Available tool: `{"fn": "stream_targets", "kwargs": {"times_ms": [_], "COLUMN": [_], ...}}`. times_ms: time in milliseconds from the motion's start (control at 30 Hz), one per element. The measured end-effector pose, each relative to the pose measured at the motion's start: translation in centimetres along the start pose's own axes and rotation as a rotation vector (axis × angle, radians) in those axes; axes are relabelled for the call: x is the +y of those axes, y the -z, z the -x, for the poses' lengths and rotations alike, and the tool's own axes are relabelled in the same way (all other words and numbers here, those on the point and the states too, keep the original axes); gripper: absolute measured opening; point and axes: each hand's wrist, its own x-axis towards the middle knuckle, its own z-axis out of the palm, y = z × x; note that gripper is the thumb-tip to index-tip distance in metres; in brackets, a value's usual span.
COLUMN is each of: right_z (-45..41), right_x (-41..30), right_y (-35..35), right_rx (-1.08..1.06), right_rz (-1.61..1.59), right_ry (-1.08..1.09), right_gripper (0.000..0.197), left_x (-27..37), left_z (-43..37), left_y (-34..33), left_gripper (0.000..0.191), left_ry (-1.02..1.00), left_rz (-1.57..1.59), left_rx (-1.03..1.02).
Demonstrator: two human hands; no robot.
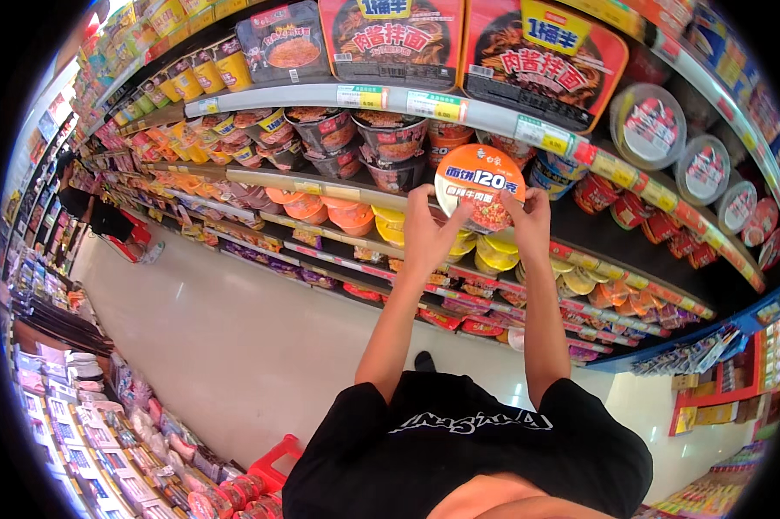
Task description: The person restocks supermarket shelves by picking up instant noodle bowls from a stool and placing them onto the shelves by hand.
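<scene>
Both of my hands hold an instant noodle bowl (477, 172) in front of a store shelf, its round orange and white printed lid turned towards me. My left hand (429, 224) grips the bowl's left edge, thumb on the lid. On the opposite edge my right hand (526, 217) holds it, thumb also pressed to the lid. Behind the bowl, stacked dark noodle bowls (392, 139) stand to the left on the shelf. Blue noodle tubs (552, 175) are just past my right hand. Yellow-lidded bowls (497, 253) sit on the shelf below.
Large red boxed noodles (545, 61) line the shelf above, over a price-tag rail (273, 96). Red noodle cups (630, 214) lie to the right. A red shopping basket (276, 464) is behind me at lower left. Another person in dark clothes (107, 214) is farther down the tiled aisle (221, 324).
</scene>
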Motion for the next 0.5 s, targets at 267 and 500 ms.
{"fn": "stream_targets", "kwargs": {"times_ms": [267, 500], "right_z": [-6.4, -5.9], "right_x": [5.8, 6.5], "right_y": [-0.7, -1.7], "right_rx": [0.005, 0.016], "right_rz": [-0.007, 0.077], "right_ry": [0.015, -0.17], "right_gripper": [0.034, 0.045], "left_x": [-4.1, -5.5], "left_z": [-4.8, -5.5], "left_y": [-1.8, -2.4], "left_gripper": [0.091, 0.092], "left_ry": [-0.019, 0.08], "left_rz": [0.014, -0.025], "left_rx": [-0.147, -0.138]}}
